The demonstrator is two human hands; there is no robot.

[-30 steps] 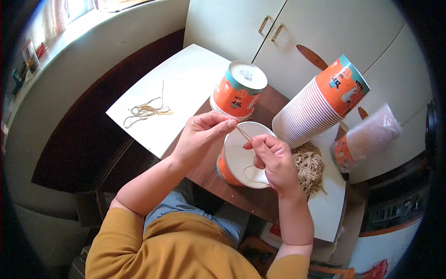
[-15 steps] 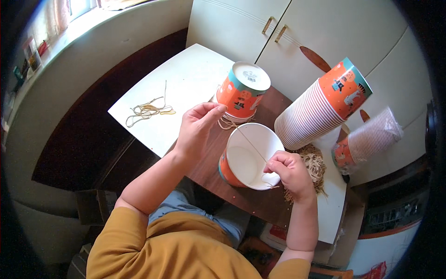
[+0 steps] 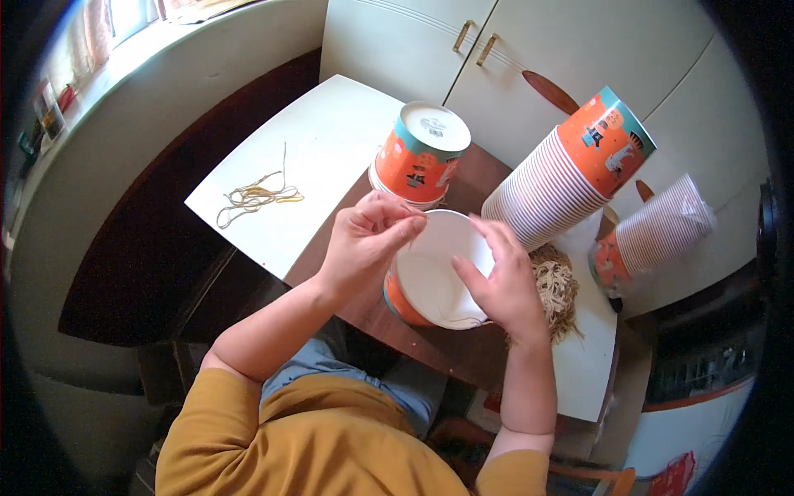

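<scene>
1. Cream cabinet doors [image 3: 389,41] stand behind the brown-and-white desk [image 3: 331,124].
2. My left fingers [image 3: 404,232] pinch what looks like a thin beige strand of string [image 3: 411,245] above a round orange paper tub with a white inside [image 3: 438,281]. My right fingers [image 3: 497,240] are spread over the tub's right side, grasping nothing I can see; whether they touch its rim, I can't tell.
3. I'd expect the string to be light, limp and easily tangled, best nipped near an end; the tub, light but stiff, best steadied by its rim.
4. Dark print on the upturned orange-and-teal paper tub [image 3: 413,169] is too small for me to read.
</scene>
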